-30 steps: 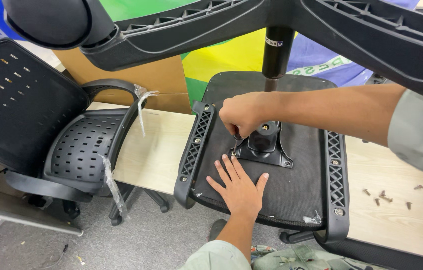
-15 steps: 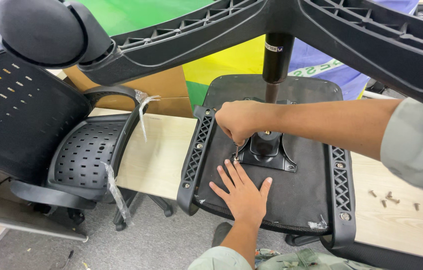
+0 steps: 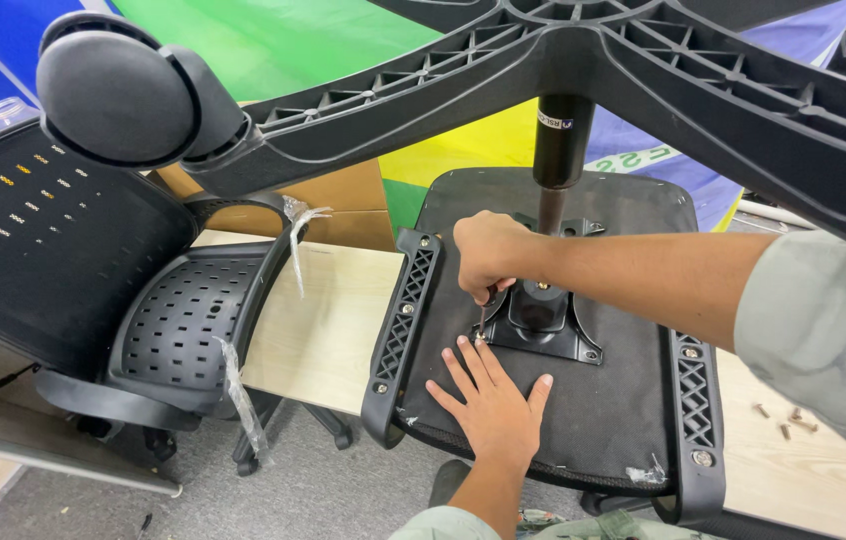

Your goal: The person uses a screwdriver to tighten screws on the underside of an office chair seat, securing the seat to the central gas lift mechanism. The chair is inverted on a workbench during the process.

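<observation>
An upside-down black office chair seat (image 3: pixel 603 400) lies on a light wooden table (image 3: pixel 323 320), its star base (image 3: pixel 583 60) and castor (image 3: pixel 118 85) above it. My left hand (image 3: pixel 493 405) lies flat and open on the seat underside, just below the black metal mounting plate (image 3: pixel 543 320). My right hand (image 3: pixel 488 250) is shut on a small tool (image 3: pixel 483 318), whose tip touches the plate's front left corner. The gas cylinder (image 3: pixel 558 150) rises from the plate behind my right hand.
A second black mesh office chair (image 3: pixel 93 300) with plastic wrap on its armrests stands at the left. Cardboard boxes (image 3: pixel 333 195) sit behind the table. Several loose screws (image 3: pixel 783 420) lie on the table at the right. Grey floor shows below.
The view has shifted a little closer. My right hand has shifted slightly on the plate's front left corner with the tool. My left hand stays flat on the seat.
</observation>
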